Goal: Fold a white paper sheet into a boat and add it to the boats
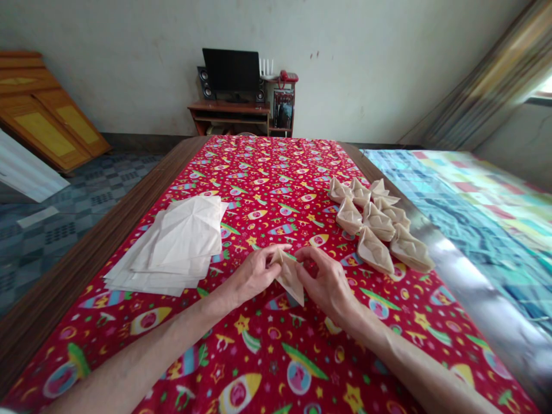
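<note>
A small beige folded paper [290, 278] is held between both hands over the red patterned cloth [276, 195]. My left hand [259, 270] pinches its left upper edge, fingers closed on it. On the other side, my right hand [321, 279] grips the right edge between thumb and fingers. To the left lies a stack of creased pale paper sheets [185, 236], fanned unevenly. Several folded paper pieces [375, 253] with pointed ends stand grouped at the right, some nested together.
The cloth covers a long brown table [142, 198]. Beyond its far end stands a desk [233, 107] with a monitor [233, 70]. A bed with a coloured cover [457, 190] adjoins the right side. A wooden cabinet [47, 115] stands far left.
</note>
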`<state>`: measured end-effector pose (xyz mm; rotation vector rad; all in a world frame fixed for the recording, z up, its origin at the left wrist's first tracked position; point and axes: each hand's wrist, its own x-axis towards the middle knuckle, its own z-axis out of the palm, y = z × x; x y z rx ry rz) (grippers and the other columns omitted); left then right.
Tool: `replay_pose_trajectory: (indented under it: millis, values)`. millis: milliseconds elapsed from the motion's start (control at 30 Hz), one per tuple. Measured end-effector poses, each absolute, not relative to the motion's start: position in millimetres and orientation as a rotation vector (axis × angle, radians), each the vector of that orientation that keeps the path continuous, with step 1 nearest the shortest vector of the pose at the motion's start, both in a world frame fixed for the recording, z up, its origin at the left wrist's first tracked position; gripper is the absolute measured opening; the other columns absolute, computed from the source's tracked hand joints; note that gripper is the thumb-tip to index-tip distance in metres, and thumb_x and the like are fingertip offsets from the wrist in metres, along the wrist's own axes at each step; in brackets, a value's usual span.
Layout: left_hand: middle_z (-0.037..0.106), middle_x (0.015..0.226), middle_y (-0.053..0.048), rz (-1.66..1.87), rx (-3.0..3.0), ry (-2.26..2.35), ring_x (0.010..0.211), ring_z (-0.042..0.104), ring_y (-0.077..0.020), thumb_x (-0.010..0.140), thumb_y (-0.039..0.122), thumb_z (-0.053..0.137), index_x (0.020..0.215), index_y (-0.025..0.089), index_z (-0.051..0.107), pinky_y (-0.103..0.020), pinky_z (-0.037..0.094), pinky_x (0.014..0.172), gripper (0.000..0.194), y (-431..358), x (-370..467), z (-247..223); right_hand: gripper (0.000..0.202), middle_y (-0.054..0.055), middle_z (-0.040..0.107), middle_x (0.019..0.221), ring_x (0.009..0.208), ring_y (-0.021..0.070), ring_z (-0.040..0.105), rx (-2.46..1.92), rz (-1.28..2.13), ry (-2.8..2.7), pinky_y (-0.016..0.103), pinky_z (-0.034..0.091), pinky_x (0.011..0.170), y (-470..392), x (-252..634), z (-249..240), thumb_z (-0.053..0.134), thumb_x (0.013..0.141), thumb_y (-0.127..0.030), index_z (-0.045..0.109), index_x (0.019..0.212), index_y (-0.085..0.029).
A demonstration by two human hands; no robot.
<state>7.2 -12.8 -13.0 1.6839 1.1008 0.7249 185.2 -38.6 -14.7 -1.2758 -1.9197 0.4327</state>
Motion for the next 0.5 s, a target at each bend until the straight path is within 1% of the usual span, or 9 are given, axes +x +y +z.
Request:
replay_pose_trajectory:
  millis: [67,133,233,333,433,500]
  values:
    - [0.066,0.082,-0.003,0.708,1.715,1.164,0.078,0.061,-0.0183,0.075,0.018,0.046,0.114,0.012,0.060,-0.026,0.047,0.069,0.042,-13.2,6.6,-8.1,0.013,0.006,0.063,0.089,0.081,0.0166,0.058,-1.140,0.276,-1.982,0.028,0.045,0.071,-44.2,186.9,-6.1,0.054,0.084,-0.019,0.059,0.096,-0.017]
    - [0.067,0.083,-0.004,0.694,1.713,1.191,0.082,0.062,-0.0206,0.077,0.023,0.048,0.107,0.011,0.062,-0.028,0.048,0.073,0.036,-13.6,6.4,-4.9,0.014,0.007,0.063,0.091,0.084,0.0173,0.058,-1.036,0.206,-2.062,0.029,0.045,0.074,-48.1,187.9,-0.7,0.054,0.087,-0.020,0.059,0.099,-0.017]
    - [0.068,0.084,-0.004,0.679,1.739,1.197,0.084,0.063,-0.0214,0.079,0.027,0.046,0.098,0.012,0.064,-0.029,0.048,0.077,0.030,-14.2,7.4,-4.3,0.013,0.005,0.064,0.083,0.074,0.0147,0.058,-1.035,0.224,-2.127,0.026,0.045,0.067,-48.7,187.3,-2.7,0.052,0.090,-0.021,0.062,0.098,-0.018]
    - [0.068,0.083,-0.004,0.669,1.779,1.210,0.088,0.064,-0.0216,0.081,0.028,0.045,0.094,0.013,0.064,-0.028,0.048,0.079,0.027,-15.1,9.6,-4.8,0.013,0.002,0.062,0.074,0.063,0.0115,0.055,-1.085,0.287,-2.137,0.022,0.042,0.060,-46.0,185.8,-10.2,0.051,0.091,-0.021,0.063,0.094,-0.018]
    - [0.069,0.091,-0.006,0.677,1.772,1.223,0.089,0.064,-0.0213,0.085,0.034,0.043,0.095,0.013,0.064,-0.027,0.048,0.080,0.031,-16.8,11.0,-2.3,0.015,0.001,0.060,0.069,0.059,0.0109,0.052,-1.099,0.212,-2.170,0.022,0.039,0.057,-45.3,184.8,-13.9,0.049,0.091,-0.020,0.063,0.086,-0.017]
    - [0.069,0.096,-0.007,0.686,1.776,1.218,0.089,0.064,-0.0204,0.087,0.038,0.040,0.099,0.013,0.064,-0.026,0.048,0.080,0.037,-18.0,10.7,-0.1,0.017,0.002,0.060,0.068,0.059,0.0114,0.052,-1.101,0.143,-2.200,0.023,0.038,0.057,-46.2,184.4,-14.4,0.048,0.092,-0.021,0.063,0.084,-0.017]
